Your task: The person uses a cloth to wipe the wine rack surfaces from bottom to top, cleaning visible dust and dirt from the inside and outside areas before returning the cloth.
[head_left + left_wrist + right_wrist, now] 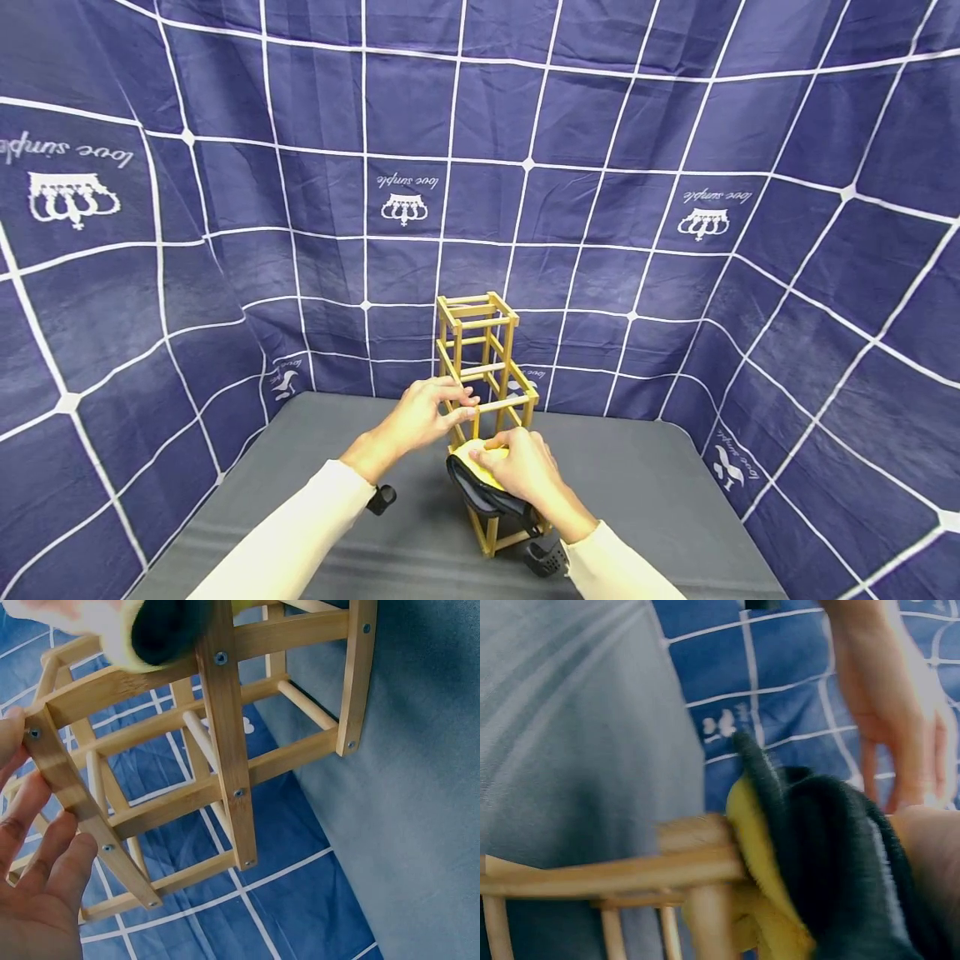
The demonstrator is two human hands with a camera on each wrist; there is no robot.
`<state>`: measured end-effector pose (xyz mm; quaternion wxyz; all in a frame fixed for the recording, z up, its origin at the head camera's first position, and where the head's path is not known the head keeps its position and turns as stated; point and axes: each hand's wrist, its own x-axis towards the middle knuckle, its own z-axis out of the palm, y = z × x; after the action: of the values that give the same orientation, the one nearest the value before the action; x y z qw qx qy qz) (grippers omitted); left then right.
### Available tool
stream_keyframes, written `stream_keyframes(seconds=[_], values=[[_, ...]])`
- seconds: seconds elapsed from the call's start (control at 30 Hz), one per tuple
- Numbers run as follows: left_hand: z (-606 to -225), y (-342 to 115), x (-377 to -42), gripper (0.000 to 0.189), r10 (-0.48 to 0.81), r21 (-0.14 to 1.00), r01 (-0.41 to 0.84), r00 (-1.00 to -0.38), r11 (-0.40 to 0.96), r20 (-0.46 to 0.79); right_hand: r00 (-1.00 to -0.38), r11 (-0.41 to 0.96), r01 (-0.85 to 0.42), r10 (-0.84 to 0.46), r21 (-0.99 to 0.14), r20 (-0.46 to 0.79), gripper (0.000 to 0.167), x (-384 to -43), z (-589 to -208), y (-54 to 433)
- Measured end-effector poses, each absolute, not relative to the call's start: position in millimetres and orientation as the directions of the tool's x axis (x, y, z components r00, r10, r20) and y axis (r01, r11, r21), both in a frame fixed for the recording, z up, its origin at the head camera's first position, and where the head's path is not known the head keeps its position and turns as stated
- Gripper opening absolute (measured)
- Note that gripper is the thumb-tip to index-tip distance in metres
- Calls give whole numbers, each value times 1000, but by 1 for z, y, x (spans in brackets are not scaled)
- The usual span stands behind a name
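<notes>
In the head view, a yellow-and-black cloth (486, 497) was pinched by the right hand (525, 471) against a wooden rack (510, 402) on the tabletop (637, 483). Left wrist: a post (88, 817) was touched by the loosely spread left hand (41, 870). Right wrist: a rack corner (712, 859) was met by the cloth.

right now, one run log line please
left hand: touching stepped tan wooden frame | right hand: gripping black-and-yellow fabric piece | fabric piece: at frame's lower front
</notes>
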<state>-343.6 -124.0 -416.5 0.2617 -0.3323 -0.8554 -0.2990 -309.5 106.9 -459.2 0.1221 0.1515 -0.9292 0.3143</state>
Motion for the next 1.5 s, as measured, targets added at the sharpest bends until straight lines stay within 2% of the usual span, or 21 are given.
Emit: stream_keyframes(seconds=[0.1,0.3,0.43,0.77,0.83,1.0,1.1,1.23,1.37,1.5], values=[[-413,-125,-345,8,416,347,725,-647,595,639,-942,780,-320,-200,-538,271,32,-312,-460,100],[-410,-123,-345,8,403,363,708,-666,606,628,-941,806,-338,-280,-486,190,23,-302,-445,110],[-411,-120,-343,8,403,376,708,-670,598,623,-933,812,-358,-324,-462,155,28,-292,-439,119],[-416,-121,-345,10,387,354,712,-654,607,650,-927,824,-322,-172,-467,335,42,-300,-470,100],[-417,-121,-345,10,394,354,714,-654,604,646,-917,816,-344,-185,-464,354,45,-302,-472,102],[-418,-123,-345,9,391,375,696,-679,612,622,-888,764,-446,-311,-467,340,55,-303,-465,116],[-417,-124,-345,9,382,384,688,-687,615,618,-884,732,-462,-332,-500,330,53,-305,-459,126],[-418,-125,-344,11,384,379,698,-676,608,629,-886,694,-438,-224,-572,406,46,-311,-458,134],[-420,-125,-343,15,389,397,691,-691,604,609,-862,621,-441,-90,-648,500,45,-319,-467,132],[-422,-124,-341,16,392,401,687,-697,606,600,-859,581,-458,-93,-673,504,43,-325,-480,124]])
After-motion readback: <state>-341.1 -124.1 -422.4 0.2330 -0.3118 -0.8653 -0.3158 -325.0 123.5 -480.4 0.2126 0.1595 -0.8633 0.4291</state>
